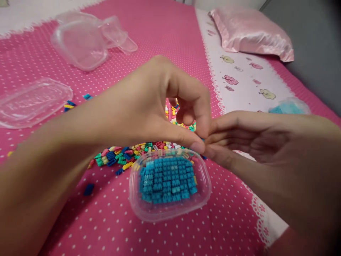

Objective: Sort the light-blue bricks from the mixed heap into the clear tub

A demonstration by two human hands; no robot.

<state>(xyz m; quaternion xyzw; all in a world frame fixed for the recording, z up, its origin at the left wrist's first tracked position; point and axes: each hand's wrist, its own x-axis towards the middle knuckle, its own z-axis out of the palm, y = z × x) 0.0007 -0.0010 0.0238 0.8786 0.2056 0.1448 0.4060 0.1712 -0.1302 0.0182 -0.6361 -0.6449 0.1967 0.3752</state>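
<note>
My left hand [170, 110] reaches across with thumb and forefinger pinched together. The fingertips of my right hand [237, 142] meet them from the right, also pinched. Between the fingertips a sliver of a small blue toy brick [203, 140] shows; the rest of it is hidden. Just below the hands, a clear plastic container [170, 213] holds a block of light blue bricks [169, 179] fitted together in rows. Behind it lies a pile of loose bricks [119, 154] in many colours, partly hidden by my left hand and forearm.
A dark blue brick [88, 189] lies alone at left on the pink dotted bedspread [106, 227]. A clear lid [34, 103] is at far left, with empty clear containers [82, 42] beyond. At right are a container with light blue pieces [289, 106] and a pink pillow [253, 33].
</note>
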